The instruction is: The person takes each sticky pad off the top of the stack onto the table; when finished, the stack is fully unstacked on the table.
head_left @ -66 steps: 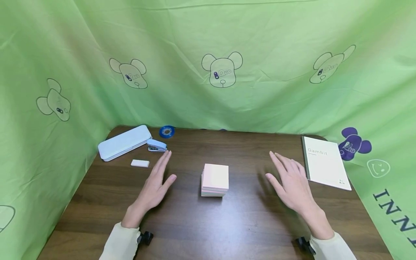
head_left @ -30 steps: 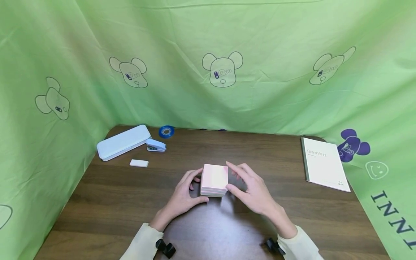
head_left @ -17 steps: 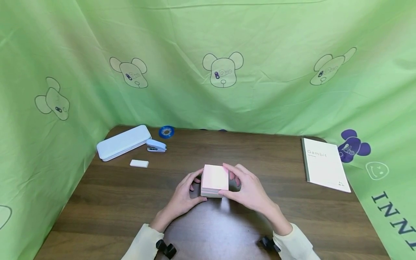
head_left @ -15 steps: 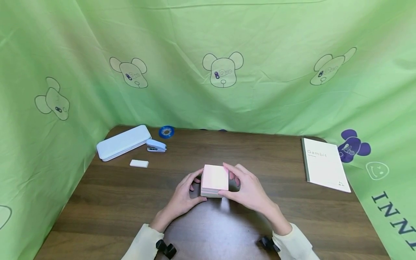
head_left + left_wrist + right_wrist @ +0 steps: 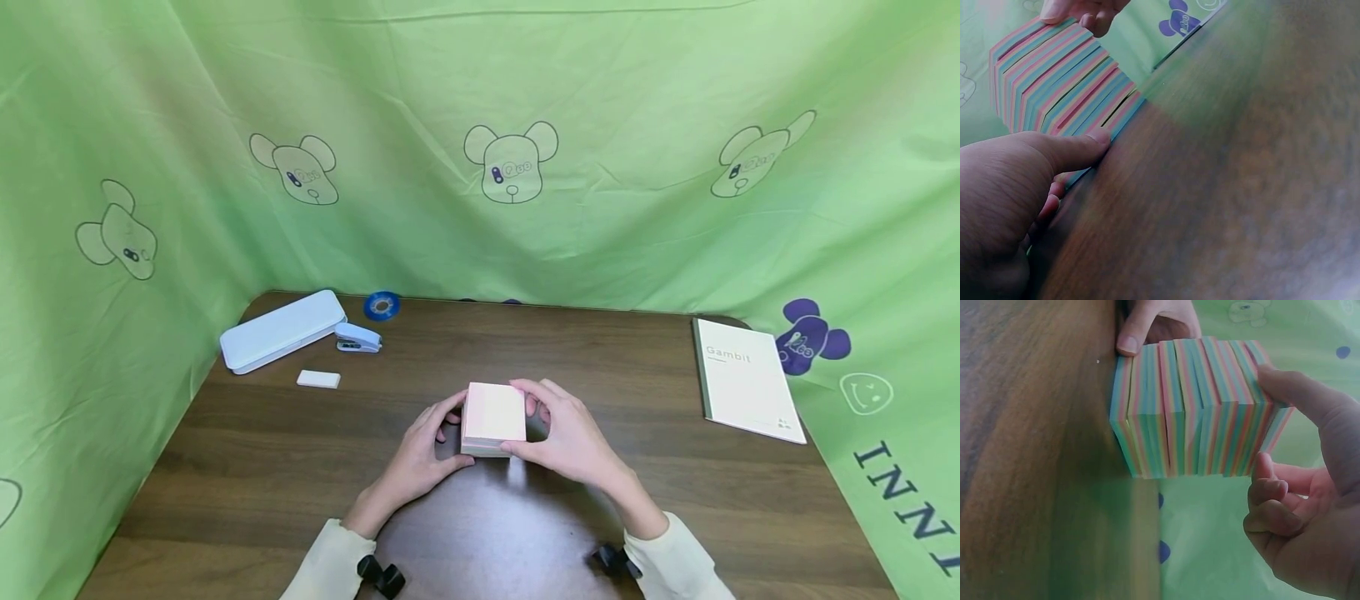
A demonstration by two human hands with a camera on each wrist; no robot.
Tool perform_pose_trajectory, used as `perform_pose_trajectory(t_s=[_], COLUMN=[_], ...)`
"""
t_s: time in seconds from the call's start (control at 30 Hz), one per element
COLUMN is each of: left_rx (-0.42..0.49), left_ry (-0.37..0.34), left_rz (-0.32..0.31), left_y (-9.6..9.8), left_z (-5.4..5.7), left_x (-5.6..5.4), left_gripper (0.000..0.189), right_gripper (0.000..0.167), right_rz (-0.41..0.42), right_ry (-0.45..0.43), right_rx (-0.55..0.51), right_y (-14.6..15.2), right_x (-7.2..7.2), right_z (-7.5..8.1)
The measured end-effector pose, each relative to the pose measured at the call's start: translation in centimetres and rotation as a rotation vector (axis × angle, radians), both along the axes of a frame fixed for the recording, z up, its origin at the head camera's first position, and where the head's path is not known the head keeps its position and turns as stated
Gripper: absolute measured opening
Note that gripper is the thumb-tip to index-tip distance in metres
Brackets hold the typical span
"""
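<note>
A cube-shaped block of pastel note paper point(image 5: 493, 415) stands on the dark wooden table point(image 5: 697, 508), in the middle. My left hand point(image 5: 429, 440) grips its left side, thumb point(image 5: 1075, 150) at the bottom near edge and fingers curled round the side. My right hand point(image 5: 561, 429) holds the right side, with its thumb point(image 5: 1300, 394) pressed near the top sheets and its fingers bent behind the far edge. The wrist views show the block's striped coloured layers point(image 5: 1194, 406), slightly fanned. The block point(image 5: 1054, 81) seems to rest on the table.
At the back left lie a pale blue pencil case point(image 5: 281, 331), a small blue stapler point(image 5: 357, 338), a blue tape roll point(image 5: 382, 306) and a white eraser point(image 5: 318, 379). A white notebook point(image 5: 745, 377) lies at the right edge. Green cloth walls enclose the table on three sides.
Both hands, first lying flat and apart on the table, came in to the note block and took hold of its sides. Over the last half second they have barely shifted.
</note>
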State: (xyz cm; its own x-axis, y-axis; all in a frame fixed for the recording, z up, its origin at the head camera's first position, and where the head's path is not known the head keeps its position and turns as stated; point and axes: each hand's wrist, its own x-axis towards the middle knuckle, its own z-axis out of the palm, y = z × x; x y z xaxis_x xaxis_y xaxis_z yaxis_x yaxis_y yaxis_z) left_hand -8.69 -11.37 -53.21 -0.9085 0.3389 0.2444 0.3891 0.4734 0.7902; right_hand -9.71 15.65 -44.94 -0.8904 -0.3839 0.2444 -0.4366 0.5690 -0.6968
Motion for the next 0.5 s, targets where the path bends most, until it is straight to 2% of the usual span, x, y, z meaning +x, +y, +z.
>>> perform_pose_trajectory(t_s=[0.27, 0.5], left_rx=[-0.015, -0.020], left_ry=[-0.012, -0.028], left_rz=[0.005, 0.013], left_y=[0.0, 0.0], left_z=[-0.2, 0.0], left_x=[0.1, 0.1], left_gripper=[0.102, 0.102], right_gripper=[0.071, 0.076], right_rz=[0.002, -0.060], right_ry=[0.006, 0.000], right_rx=[-0.104, -0.159], right_y=[1.2, 3.5], right_x=[-1.1, -4.0], right_z=[0.0, 0.4])
